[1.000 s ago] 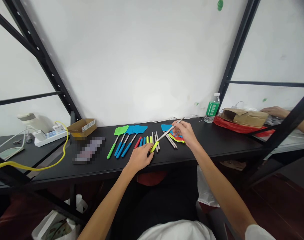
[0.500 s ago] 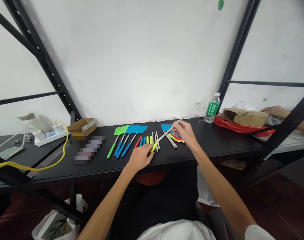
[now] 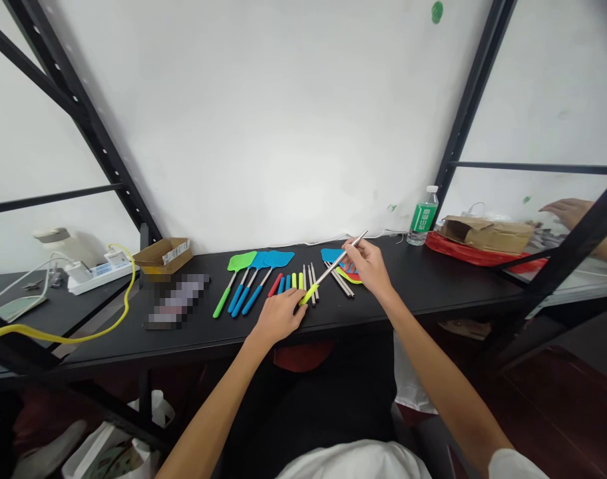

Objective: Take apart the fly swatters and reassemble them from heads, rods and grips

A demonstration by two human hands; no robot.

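Note:
My left hand point(image 3: 282, 314) is closed around a yellow handle point(image 3: 309, 294) near the table's front edge. A metal rod point(image 3: 329, 270) meets that handle and slants up to the right, and my right hand point(image 3: 366, 266) grips it near its upper end. Left of my hands lie a green fly swatter point(image 3: 225, 297) and several blue fly swatters point(image 3: 256, 293). Loose red, blue and yellow handles point(image 3: 275, 285) lie in a row behind my left hand, with bare metal rods point(image 3: 312, 275) beside them. More rods point(image 3: 344, 286) and coloured swatter heads point(image 3: 331, 254) are partly hidden by my right hand.
A cardboard box point(image 3: 164, 256) and a pixelated object point(image 3: 178, 303) lie on the left, near a power strip point(image 3: 101, 271) and a yellow cable point(image 3: 128, 293). A water bottle point(image 3: 423, 216) stands at the back right. Beyond the shelf post is another person's hand point(image 3: 568, 211).
The metal rod and my right hand have shifted only slightly; both hands keep their grip. At the far right, the other person's hand has risen and moved right.

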